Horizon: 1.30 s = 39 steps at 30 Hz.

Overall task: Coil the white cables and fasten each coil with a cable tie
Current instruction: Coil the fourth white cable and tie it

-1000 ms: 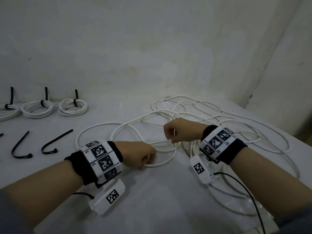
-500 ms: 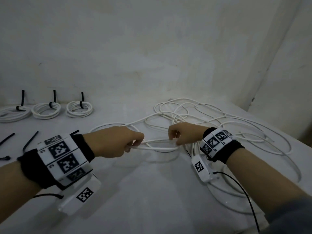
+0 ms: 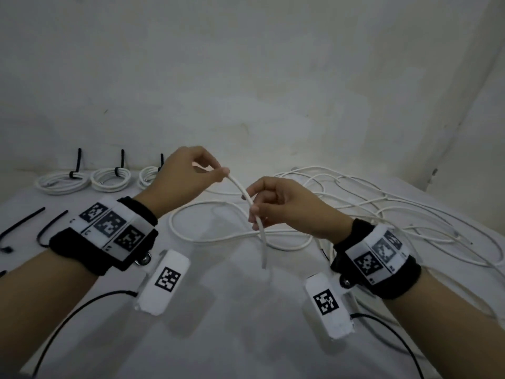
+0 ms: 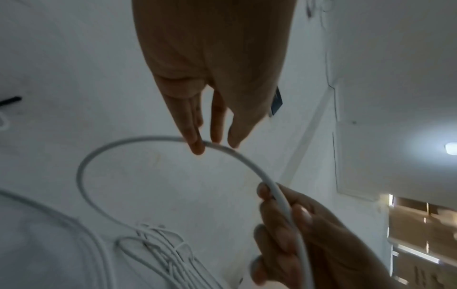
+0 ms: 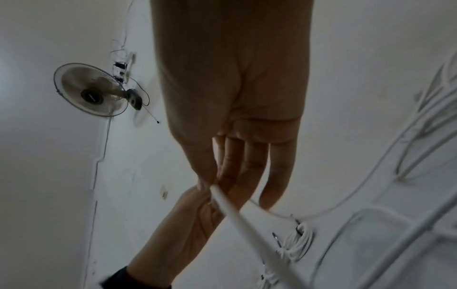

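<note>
My left hand (image 3: 222,174) pinches a white cable (image 3: 240,188) between thumb and fingertips, raised above the white table (image 3: 232,310). My right hand (image 3: 253,212) pinches the same cable a short way further along, lower and to the right. The cable arcs between both hands, and its free end (image 3: 263,262) hangs down below the right hand. In the left wrist view the cable (image 4: 99,156) curves in a loop from my left hand (image 4: 201,145) down to the pile. The right wrist view shows my right hand (image 5: 210,182) pinching the cable (image 5: 237,215).
Loose white cables (image 3: 369,203) sprawl over the right half of the table. Three tied coils (image 3: 109,179) lie along the back left wall. Loose black cable ties (image 3: 52,228) lie at the left edge. A wall fan (image 5: 94,90) hangs high up.
Both hands have lifted off the table with the cable. The left hand rose and moved right towards the right hand, and the cable's end now dangles below the right hand.
</note>
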Tool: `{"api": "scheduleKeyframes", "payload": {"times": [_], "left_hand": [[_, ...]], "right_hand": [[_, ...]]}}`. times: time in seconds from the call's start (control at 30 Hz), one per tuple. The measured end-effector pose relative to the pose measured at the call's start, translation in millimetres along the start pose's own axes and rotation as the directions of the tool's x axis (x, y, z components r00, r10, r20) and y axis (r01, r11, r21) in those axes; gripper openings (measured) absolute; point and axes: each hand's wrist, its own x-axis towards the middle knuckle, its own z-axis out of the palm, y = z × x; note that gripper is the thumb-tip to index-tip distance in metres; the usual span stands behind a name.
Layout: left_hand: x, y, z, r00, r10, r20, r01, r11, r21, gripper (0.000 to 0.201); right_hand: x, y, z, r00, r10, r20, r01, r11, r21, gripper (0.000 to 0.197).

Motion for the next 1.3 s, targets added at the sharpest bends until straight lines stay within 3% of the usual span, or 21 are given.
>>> {"api": "scheduleKeyframes", "payload": {"times": [0.03, 0.07, 0.13, 0.17, 0.2, 0.3, 0.33, 0.4, 0.43, 0.47, 0.53, 0.63, 0.8, 0.9, 1.0, 1.07, 1.13, 1.2, 1.3], "left_hand": [[-2.9, 2.4, 0.5, 0.994, -0.106, -0.039, 0.097, 0.979, -0.178, 0.024], [-6.1, 6.8, 0.6, 0.971, -0.238, 0.002, 0.22, 0.893, -0.393, 0.026], [-11.5, 15.1, -1.0, 0.886, -0.392, 0.247, 0.455, 0.634, -0.625, 0.023], [-13.2, 17.1, -2.9, 0.846, -0.408, 0.343, 0.531, 0.591, -0.608, 0.023], [-14.9, 19.0, -5.1, 0.828, -0.404, 0.389, 0.561, 0.598, -0.572, 0.022], [-14.2, 23.4, -11.8, 0.868, -0.353, 0.349, 0.484, 0.756, -0.44, 0.021], [-14.4, 24.3, -14.4, 0.88, -0.335, 0.337, 0.452, 0.809, -0.375, 0.023], [-15.6, 28.0, -22.6, 0.889, -0.29, 0.354, 0.39, 0.884, -0.256, 0.027], [-16.5, 30.0, -26.8, 0.885, -0.258, 0.387, 0.363, 0.904, -0.226, 0.028], [-17.6, 32.6, -30.8, 0.876, -0.226, 0.427, 0.34, 0.916, -0.213, 0.029], [-20.3, 38.5, -37.9, 0.844, -0.161, 0.512, 0.305, 0.929, -0.21, 0.029], [-22.5, 43.8, -45.0, 0.819, -0.073, 0.569, 0.264, 0.929, -0.261, 0.03], [-27.6, 35.4, -53.3, 0.902, -0.013, 0.433, 0.209, 0.888, -0.409, 0.041], [-25.2, 22.1, -53.2, 0.943, -0.017, 0.333, 0.217, 0.79, -0.574, 0.049], [-17.5, 15.2, -60.9, 0.97, -0.019, 0.243, 0.212, 0.554, -0.805, 0.039], [-12.2, 13.8, -70.7, 0.99, -0.002, 0.139, 0.128, 0.399, -0.908, 0.026], [-6.6, 13.5, -80.9, 0.999, 0.015, 0.047, 0.041, 0.284, -0.958, 0.022], [-0.2, 13.1, -86.7, 1.0, 0.015, -0.001, -0.004, 0.231, -0.973, 0.027], [8.4, 14.2, -87.1, 1.0, -0.002, -0.022, -0.021, 0.22, -0.975, 0.037]], "right_hand": [[3.2, -0.1, 4.6, 0.998, -0.026, -0.05, 0.025, 1.0, -0.011, 0.014], [6.3, -0.1, 9.9, 0.994, -0.047, -0.098, 0.045, 0.999, -0.022, 0.015], [12.7, 2.2, 21.6, 0.984, -0.085, -0.158, 0.077, 0.996, -0.052, 0.018], [15.5, 3.8, 27.2, 0.982, -0.106, -0.158, 0.093, 0.992, -0.085, 0.019], [17.6, 5.4, 32.5, 0.981, -0.128, -0.144, 0.107, 0.984, -0.14, 0.021], [21.6, 6.6, 41.4, 0.967, -0.192, -0.168, 0.127, 0.934, -0.334, 0.013], [23.0, 4.4, 39.2, 0.94, -0.245, -0.237, 0.142, 0.914, -0.38, 0.009], [27.1, -4.4, 29.5, 0.829, -0.407, -0.383, 0.199, 0.855, -0.479, 0.008], [30.4, -10.0, 23.8, 0.784, -0.486, -0.388, 0.235, 0.809, -0.539, 0.013], [35.0, -15.0, 18.6, 0.771, -0.54, -0.338, 0.265, 0.754, -0.601, 0.026], [47.5, -19.7, 12.5, 0.802, -0.572, -0.172, 0.302, 0.637, -0.709, 0.04], [64.2, -29.0, 10.8, 0.803, -0.593, -0.067, 0.335, 0.541, -0.771, 0.021], [75.3, -58.9, -15.4, 0.743, -0.66, -0.113, 0.383, 0.557, -0.737, 0.023], [78.3, -65.9, -27.3, 0.724, -0.665, -0.182, 0.35, 0.582, -0.734, 0.031], [79.6, -55.1, -34.9, 0.745, -0.624, -0.236, 0.297, 0.627, -0.72, 0.019], [76.1, -40.5, -40.8, 0.77, -0.574, -0.278, 0.273, 0.691, -0.67, 0.009], [71.1, -24.4, -43.7, 0.796, -0.523, -0.304, 0.25, 0.742, -0.622, 0.012], [66.7, -10.6, -41.7, 0.813, -0.498, -0.3, 0.233, 0.752, -0.616, 0.021], [63.7, 1.4, -28.0, 0.858, -0.47, -0.209, 0.224, 0.708, -0.67, 0.026]]}}
